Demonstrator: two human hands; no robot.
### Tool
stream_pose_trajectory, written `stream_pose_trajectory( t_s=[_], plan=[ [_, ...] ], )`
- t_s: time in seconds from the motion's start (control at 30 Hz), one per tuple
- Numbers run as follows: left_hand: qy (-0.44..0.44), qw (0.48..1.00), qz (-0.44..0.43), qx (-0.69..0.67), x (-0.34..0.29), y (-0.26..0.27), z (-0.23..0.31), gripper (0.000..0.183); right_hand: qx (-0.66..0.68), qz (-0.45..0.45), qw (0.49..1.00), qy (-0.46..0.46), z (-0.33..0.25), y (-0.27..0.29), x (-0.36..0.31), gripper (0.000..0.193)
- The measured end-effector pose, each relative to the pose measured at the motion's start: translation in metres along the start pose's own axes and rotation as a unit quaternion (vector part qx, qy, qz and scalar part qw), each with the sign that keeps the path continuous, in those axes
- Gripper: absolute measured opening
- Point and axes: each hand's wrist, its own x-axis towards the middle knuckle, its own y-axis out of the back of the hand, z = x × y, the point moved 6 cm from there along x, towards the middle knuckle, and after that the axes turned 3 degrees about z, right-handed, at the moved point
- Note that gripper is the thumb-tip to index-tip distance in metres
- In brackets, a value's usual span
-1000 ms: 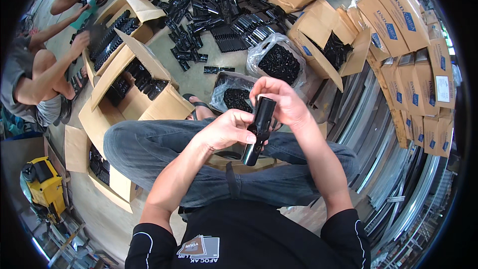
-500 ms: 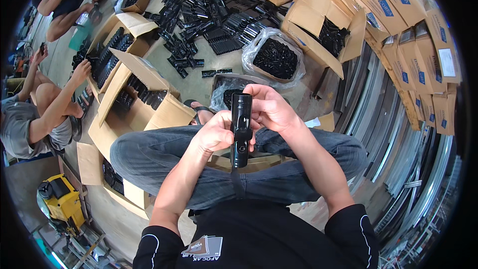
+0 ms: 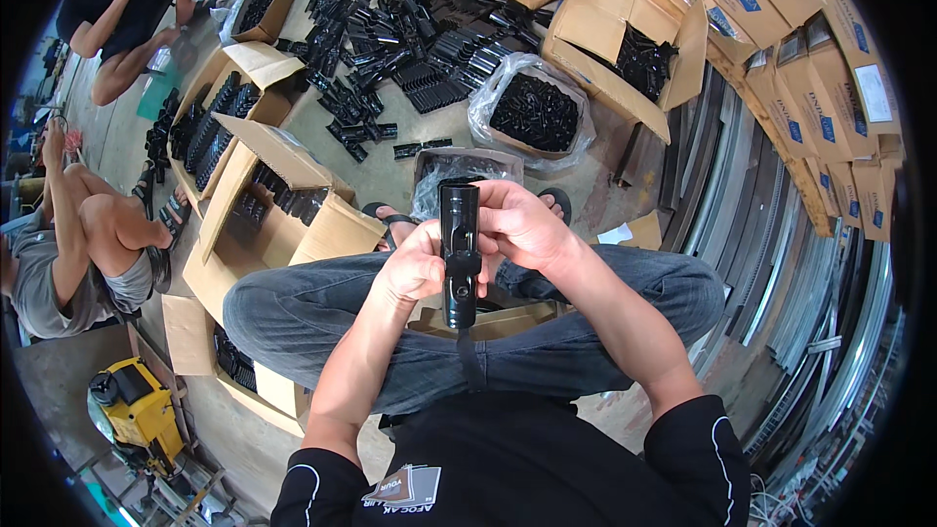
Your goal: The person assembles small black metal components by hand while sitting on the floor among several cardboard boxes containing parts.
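A person sits cross-legged on a workshop floor (image 3: 390, 171), seen from above. At the far left, other people sit beside open cardboard boxes (image 3: 249, 151) filled with black parts. In the middle, the left hand (image 3: 415, 268) is closed around the lower part of a black tube-shaped piece (image 3: 459, 254), held upright over the lap. A black strap (image 3: 469, 356) hangs from its lower end. The right hand (image 3: 522, 224) grips the upper part, fingers curled around it. Beyond the knees lies a spread of loose black parts (image 3: 410, 39) and a clear bag (image 3: 532, 112) of more. Judging by this, one piece is mid-assembly and many remain. Stacked boxes (image 3: 820, 59) line the right edge.
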Motion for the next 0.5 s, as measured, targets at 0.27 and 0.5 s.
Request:
stream_pose_trajectory(
  t_s=[0.27, 0.5],
  plan=[
    [-0.001, 1.0, -0.022, 0.013, 0.0016, -0.0007, 0.0012, 0.072, 0.024, 0.018, 0.999, -0.016, -0.0044, -0.0026, -0.0032, 0.016],
    [-0.007, 1.0, -0.014, 0.02, 0.0017, -0.0013, 0.0055, 0.074, 0.027, 0.061, 0.998, -0.017, -0.0071, 0.0015, -0.0026, 0.018]
  ],
)
